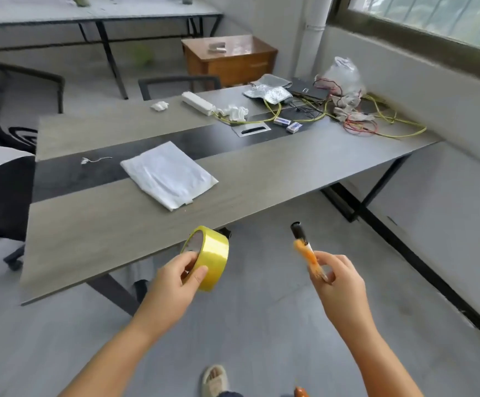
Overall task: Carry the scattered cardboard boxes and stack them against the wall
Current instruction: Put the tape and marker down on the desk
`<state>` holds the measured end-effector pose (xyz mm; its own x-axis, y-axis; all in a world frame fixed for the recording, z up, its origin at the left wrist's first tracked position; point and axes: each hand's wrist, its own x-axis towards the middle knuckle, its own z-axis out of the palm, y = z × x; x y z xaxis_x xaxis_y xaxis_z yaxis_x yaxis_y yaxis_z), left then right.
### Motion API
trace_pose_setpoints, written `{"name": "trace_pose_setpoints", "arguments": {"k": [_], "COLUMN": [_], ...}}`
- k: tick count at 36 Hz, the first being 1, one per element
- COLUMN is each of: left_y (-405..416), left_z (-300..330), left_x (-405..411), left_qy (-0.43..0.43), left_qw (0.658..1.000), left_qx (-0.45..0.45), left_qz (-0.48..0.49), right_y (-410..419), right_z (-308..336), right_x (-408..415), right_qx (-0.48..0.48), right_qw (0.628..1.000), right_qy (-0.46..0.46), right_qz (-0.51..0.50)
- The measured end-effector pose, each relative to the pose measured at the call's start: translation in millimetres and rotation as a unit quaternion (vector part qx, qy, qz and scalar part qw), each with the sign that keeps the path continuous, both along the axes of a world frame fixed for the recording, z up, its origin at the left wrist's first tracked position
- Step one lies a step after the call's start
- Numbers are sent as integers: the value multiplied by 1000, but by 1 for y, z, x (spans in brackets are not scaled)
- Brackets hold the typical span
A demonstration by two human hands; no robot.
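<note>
Cardboard boxes were nowhere in view; a grey worktop [95,233] carried a white bag [168,174] mid-surface and a clear plastic bag [343,73], contents unclear, near its far right corner. The left hand [176,279] gripped a yellow tape roll [210,257] off the near edge; the right hand [339,279] pinched an orange-and-black pen-like tool [307,250]

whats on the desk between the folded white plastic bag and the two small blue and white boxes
In the head view, only the desk's dark centre strip and its metal cable slot plate lie between the folded white plastic bag and the two small blue-and-white boxes.
</note>
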<state>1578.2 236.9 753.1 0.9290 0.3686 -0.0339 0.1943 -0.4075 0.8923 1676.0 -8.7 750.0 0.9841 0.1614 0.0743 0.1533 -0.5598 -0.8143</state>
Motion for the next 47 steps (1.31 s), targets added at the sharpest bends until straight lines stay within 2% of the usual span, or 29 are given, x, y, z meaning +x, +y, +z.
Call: {"name": "trace_pose_setpoints", "arguments": {"k": [11,17,23,31,37,43,47], "left_y": [61,79,84,85,96,107,107], "left_z": [-10,-24,-33,-68,-97,-122,-131], "left_x": [134,230,345,479,537,542,539], "left_qy": [-25,-13,31,121,180,258,270], "left_qw": [999,996,993,985,965,899,888], "left_qx": [8,43,60,98,186,355,370], "left_qz": [40,72,101,71,39,-20,-33], "right_y": [71,109,135,156,188,219,220], "right_z": [-10,-28,-44,-74,-86,-114,-128], "right_x": [160,281,412,545,588,574,571], "right_qx": [-23,-38,-118,-227,-239,-205,-210], "right_qw": [999,993,977,944,929,926,928], "right_qy": [10,19,45,150,193,238,237], "right_qz": [44,113,171,189,209,211,196]}}
